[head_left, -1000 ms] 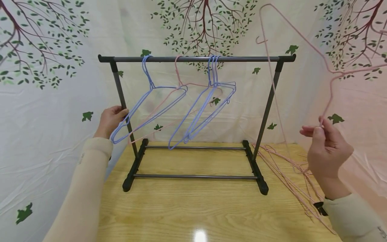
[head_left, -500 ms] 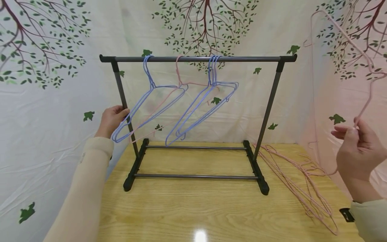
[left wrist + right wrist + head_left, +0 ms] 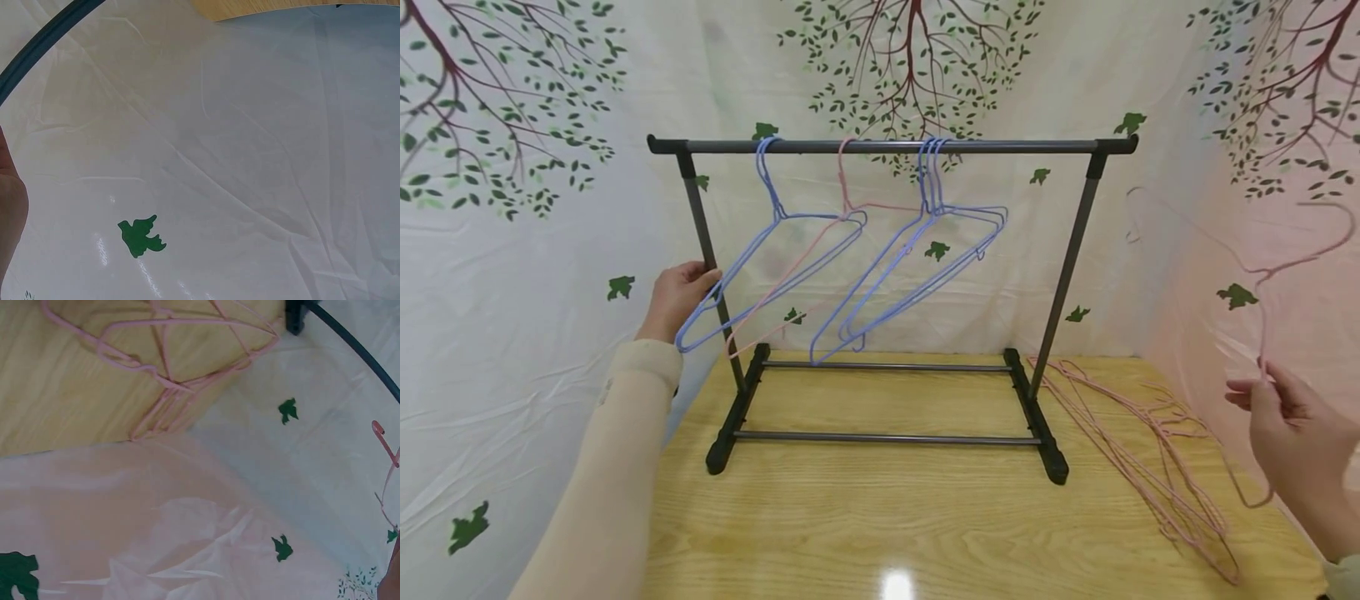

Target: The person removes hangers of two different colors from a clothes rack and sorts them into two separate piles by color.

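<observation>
My left hand (image 3: 681, 300) grips the left upright (image 3: 702, 217) of a dark clothes rack (image 3: 1000, 147). Only its edge shows in the left wrist view. My right hand (image 3: 1307, 442), at the far right, pinches a thin pink clothes hanger (image 3: 1264, 321) between thumb and fingers. The hanger is apart from the rack, its hook up at the right. Blue hangers (image 3: 812, 215) hang at the left of the bar, one pink hanger (image 3: 842, 179) beside them, and several blue hangers (image 3: 922, 179) right of the middle. In the right wrist view the held hanger is mostly cut off.
A pile of pink hangers (image 3: 1138, 467) lies on the wooden table (image 3: 865, 533), right of the rack's black foot (image 3: 1048, 454). White sheeting (image 3: 625, 208) printed with trees and green birds surrounds the table. The rack's two lower rails (image 3: 880, 438) run across the tabletop.
My right hand has moved right, then down, and the pink hanger has turned and dropped with it. The right-hand blue hangers sway slightly. My left hand keeps its grip on the upright.
</observation>
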`<state>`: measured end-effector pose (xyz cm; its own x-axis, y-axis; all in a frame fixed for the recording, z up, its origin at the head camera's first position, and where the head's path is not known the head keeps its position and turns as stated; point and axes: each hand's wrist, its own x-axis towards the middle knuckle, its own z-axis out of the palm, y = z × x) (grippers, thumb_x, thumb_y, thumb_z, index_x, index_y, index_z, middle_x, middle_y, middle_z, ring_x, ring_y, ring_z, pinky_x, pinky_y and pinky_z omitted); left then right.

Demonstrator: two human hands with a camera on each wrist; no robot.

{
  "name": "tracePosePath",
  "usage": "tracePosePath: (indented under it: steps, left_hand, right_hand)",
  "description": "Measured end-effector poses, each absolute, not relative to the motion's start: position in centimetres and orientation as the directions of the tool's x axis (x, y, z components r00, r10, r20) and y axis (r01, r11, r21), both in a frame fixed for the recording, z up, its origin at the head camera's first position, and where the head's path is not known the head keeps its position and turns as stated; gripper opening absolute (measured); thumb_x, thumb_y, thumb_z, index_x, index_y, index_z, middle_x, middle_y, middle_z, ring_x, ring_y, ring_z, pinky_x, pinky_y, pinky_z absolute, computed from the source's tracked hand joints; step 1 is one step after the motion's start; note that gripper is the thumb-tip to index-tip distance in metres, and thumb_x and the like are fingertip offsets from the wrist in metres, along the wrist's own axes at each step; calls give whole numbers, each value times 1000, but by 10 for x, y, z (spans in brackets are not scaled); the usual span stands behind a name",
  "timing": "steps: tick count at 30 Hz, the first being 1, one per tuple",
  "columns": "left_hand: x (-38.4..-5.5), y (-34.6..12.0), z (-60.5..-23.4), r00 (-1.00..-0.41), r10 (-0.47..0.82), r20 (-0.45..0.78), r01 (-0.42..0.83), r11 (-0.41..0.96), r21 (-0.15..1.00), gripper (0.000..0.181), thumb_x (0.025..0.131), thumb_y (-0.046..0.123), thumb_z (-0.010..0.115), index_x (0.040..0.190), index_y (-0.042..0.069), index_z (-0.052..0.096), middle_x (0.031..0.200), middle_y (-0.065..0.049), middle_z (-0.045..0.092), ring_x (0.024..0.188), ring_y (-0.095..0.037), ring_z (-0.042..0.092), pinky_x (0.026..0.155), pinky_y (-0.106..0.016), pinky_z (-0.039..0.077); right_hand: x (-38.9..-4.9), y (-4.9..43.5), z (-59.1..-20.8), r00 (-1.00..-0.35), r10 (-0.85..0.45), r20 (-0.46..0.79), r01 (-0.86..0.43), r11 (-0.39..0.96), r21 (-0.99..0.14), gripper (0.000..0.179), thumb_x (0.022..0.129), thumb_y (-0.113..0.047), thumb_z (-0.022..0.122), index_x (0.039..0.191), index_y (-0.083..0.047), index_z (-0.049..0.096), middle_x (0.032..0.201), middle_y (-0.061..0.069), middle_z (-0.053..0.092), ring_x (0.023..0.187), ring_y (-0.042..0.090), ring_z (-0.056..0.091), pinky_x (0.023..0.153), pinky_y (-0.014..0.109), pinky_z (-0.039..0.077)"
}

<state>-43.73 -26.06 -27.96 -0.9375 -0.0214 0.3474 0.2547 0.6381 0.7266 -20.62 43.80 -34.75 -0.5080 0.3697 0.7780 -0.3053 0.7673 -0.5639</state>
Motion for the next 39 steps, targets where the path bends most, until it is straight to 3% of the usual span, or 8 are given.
tracePosePath:
  steps: [5,8,11,18,22,26,31,39]
  left_hand:
    - [-436,-263,-280,-923,-18,386,280,656,701,48,103,36,51,123,-6,64,116,-25,66,98,-28,58,87,-36,44]
    - [-438,-264,-282,-926,-25,377,272,647,712,49,103,38,53,123,-5,64,113,-21,68,94,-21,59,85,-33,44]
    - [-442,-265,-284,-935,-32,354,256,627,735,49,102,38,54,124,-4,64,110,-14,69,84,-5,59,81,-25,46]
    - [-446,-266,-285,-949,-35,313,241,561,792,46,103,33,56,128,-5,61,119,-20,66,75,8,58,94,-41,52]
    - [-443,-264,-284,-946,-38,323,238,598,765,48,103,37,54,127,-3,62,115,-17,68,79,2,58,85,-32,51]
    - [-443,-262,-284,-947,-37,319,233,607,760,48,103,38,54,128,-2,62,115,-17,68,84,-5,59,83,-30,50]
    - [-447,-262,-284,-958,-34,285,216,565,796,52,102,40,54,130,-3,60,124,-22,64,91,-10,64,97,-45,49]
    - [-447,-261,-284,-960,-24,278,225,526,820,49,103,34,54,132,-5,58,127,-27,60,81,2,62,100,-46,47]
  right_hand:
    - [-202,444,-374,-620,325,714,-240,788,-567,31,99,-5,54,124,11,62,83,-45,55,69,-25,53,55,1,40]
    - [-200,443,-389,-685,308,661,-218,778,-589,33,101,-9,54,123,13,62,82,-44,55,68,-24,54,40,9,36]
    - [-199,442,-403,-731,261,631,-235,771,-591,34,101,-9,54,125,15,59,83,-43,57,69,-22,56,38,14,37]
    - [-199,440,-429,-807,130,576,-285,769,-572,31,99,-1,56,122,20,56,86,-30,64,69,-15,61,55,6,46]
    - [-200,442,-440,-863,124,491,-242,751,-615,34,102,-6,53,123,20,54,85,-16,70,69,-7,65,61,7,49]
    - [-202,450,-449,-917,166,363,-130,735,-665,42,106,-15,48,126,22,51,85,-5,73,69,-2,66,60,16,54]
    - [-206,465,-452,-955,250,163,70,719,-692,49,106,-19,39,131,23,45,94,16,74,71,7,69,62,27,57]
    - [-215,486,-447,-973,233,-4,202,833,-515,47,102,-13,36,127,25,45,99,23,71,87,39,69,77,58,49]
